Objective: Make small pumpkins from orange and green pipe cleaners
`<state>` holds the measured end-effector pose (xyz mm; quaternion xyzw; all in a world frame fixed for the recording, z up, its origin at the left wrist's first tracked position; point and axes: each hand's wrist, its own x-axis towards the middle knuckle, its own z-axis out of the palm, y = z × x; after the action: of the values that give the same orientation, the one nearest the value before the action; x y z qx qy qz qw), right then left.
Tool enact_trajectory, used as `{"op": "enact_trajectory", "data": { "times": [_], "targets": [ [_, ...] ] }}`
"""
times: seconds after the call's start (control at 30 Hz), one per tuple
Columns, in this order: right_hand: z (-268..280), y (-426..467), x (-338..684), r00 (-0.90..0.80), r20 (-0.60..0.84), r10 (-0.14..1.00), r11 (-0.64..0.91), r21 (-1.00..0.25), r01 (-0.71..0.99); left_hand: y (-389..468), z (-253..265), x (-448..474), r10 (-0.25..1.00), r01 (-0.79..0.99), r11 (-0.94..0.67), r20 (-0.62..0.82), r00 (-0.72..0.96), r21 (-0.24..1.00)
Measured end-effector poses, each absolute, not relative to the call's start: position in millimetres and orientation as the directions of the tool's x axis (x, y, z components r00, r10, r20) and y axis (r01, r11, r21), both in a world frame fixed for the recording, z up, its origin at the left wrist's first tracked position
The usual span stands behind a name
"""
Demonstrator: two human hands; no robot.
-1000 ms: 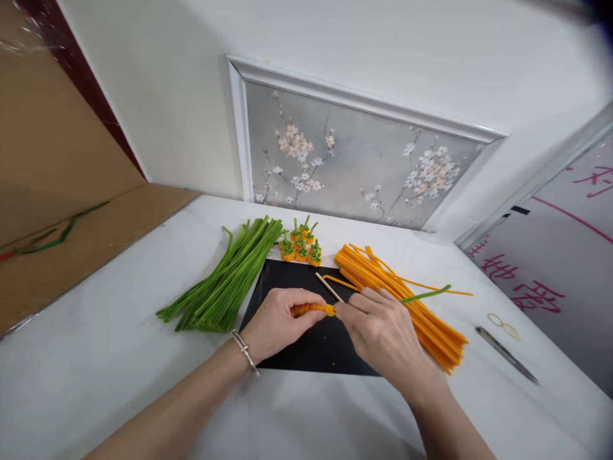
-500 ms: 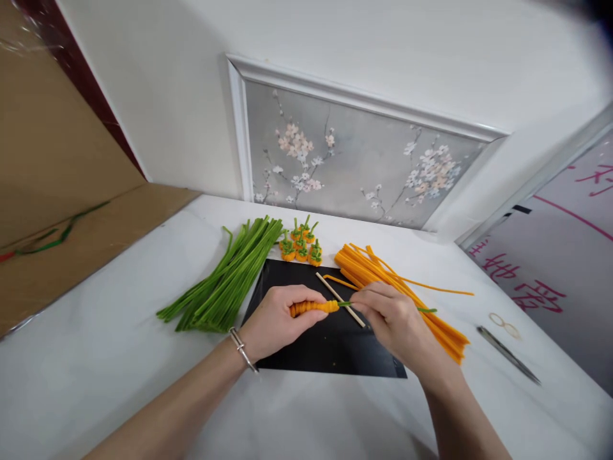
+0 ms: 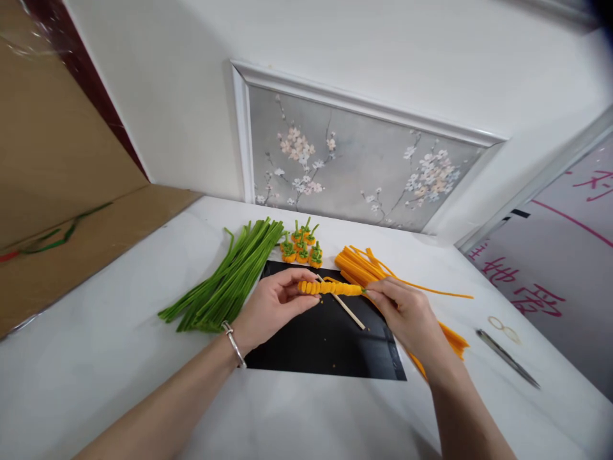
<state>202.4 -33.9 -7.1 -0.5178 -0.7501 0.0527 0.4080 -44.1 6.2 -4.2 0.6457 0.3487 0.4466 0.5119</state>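
Note:
Over the black mat [image 3: 306, 348] a coiled orange pipe cleaner [image 3: 330, 288] lies level between my hands. The thumb and fingers of my left hand [image 3: 275, 306] close around its left end. My right hand [image 3: 407, 310] pinches the right end, where a bit of green pipe cleaner shows at the fingertips. A pale wooden stick [image 3: 352, 312] rests on the mat beneath the coil. To the left is a bundle of green pipe cleaners [image 3: 230, 278]; at the right, partly behind my right hand, is an orange bundle of pipe cleaners [image 3: 359, 265].
Several small orange pieces with green tops [image 3: 301, 244] stand behind the mat. Tweezers [image 3: 507, 358] and thin pale rings [image 3: 502, 328] lie on the white table [image 3: 96, 358] at the right. Cardboard [image 3: 71, 236] borders the left side, and a framed floral panel [image 3: 359, 153] is behind.
Both hands have moved slightly up, the right one also rightward. The coil has slid out of my left hand's grip and shows more of its length. Less green stem is visible.

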Motion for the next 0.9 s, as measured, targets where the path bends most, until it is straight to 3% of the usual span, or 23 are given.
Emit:
{"op": "enact_trajectory", "data": {
  "times": [0.2,0.57,0.9],
  "targets": [
    [-8,-34,198,-0.137,0.559,0.818,0.461,-0.493,0.738,6,-3,-42,0.931,0.031,-0.223,0.203,0.303,0.974],
    [-3,-39,201,-0.154,0.582,0.799,0.467,-0.439,0.768,6,-5,-42,0.912,0.069,-0.225,0.185,0.366,0.972],
    [-2,-43,178,-0.221,0.624,0.749,0.545,-0.392,0.741,0,-5,-39,0.9,0.35,-0.377,0.251,0.355,0.857]
  ]
}}
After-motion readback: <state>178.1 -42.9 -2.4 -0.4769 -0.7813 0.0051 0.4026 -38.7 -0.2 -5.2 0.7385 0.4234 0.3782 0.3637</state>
